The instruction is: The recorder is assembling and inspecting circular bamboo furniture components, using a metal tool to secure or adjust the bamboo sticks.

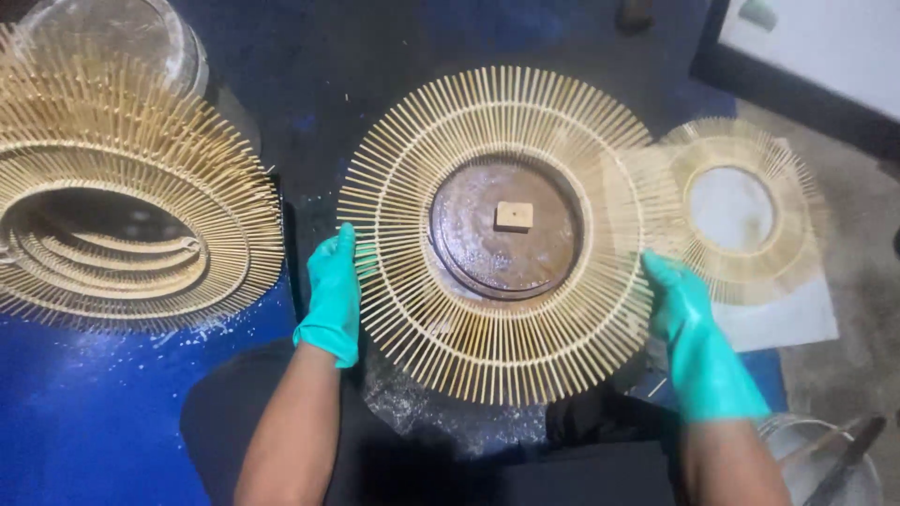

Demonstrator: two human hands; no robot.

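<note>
Right now you have the sunburst ring of thin bamboo sticks lying flat over a round brown disc with a small wooden block at its centre, all on a dark work surface. Your left hand, in a teal glove, is closed lightly on the ring's left edge; your right hand, gloved the same, grips the right edge, so the two hands sit well apart on opposite sides. Judging by the build, it should be light but fragile: the sticks are thin, their outer tips free, and they would likely snap or splay if squeezed. The hoops binding the sticks look like the stiffest part, so hold nearer those than the tips, with both sides supported evenly. Whether any glue is wet cannot be told. A stack of finished rings lies to your left, a smaller ring on a pale sheet just beside the right edge, and blue sheeting covers the floor at lower left.
</note>
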